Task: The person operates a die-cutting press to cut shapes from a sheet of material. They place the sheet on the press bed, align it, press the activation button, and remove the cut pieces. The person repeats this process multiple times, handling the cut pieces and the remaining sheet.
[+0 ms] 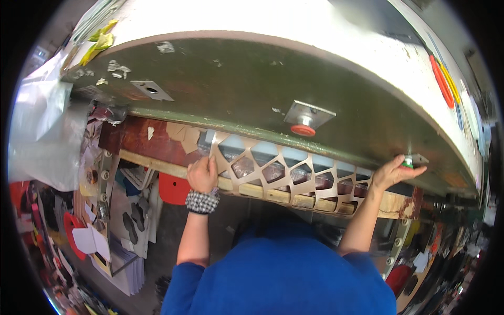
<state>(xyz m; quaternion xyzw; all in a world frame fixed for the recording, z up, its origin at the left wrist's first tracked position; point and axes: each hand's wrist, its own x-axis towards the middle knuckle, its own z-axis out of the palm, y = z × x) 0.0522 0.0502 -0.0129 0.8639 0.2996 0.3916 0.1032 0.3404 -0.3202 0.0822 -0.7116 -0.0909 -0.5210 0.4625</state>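
A tan sheet with rows of angular cut-outs (258, 169) lies across the wooden ledge in front of me, under the edge of a big green machine. My left hand (202, 175), wearing a checkered band at the wrist, is closed on the sheet's left end, thumb up. My right hand (389, 174) is raised past the sheet's right end to a green push button (408, 161) on the machine front. Its fingers are stretched out, with the thumb side touching the button. Dark and greyish material shows through the cut-outs.
The green machine front (220, 79) carries a red push button (303, 129) in the middle. Red-handled (442, 84) and yellow-handled tools lie on the white top at right. Clear plastic sheeting (47, 136) hangs at left. Dark shoe soles (131, 223) and white sheets lie below left.
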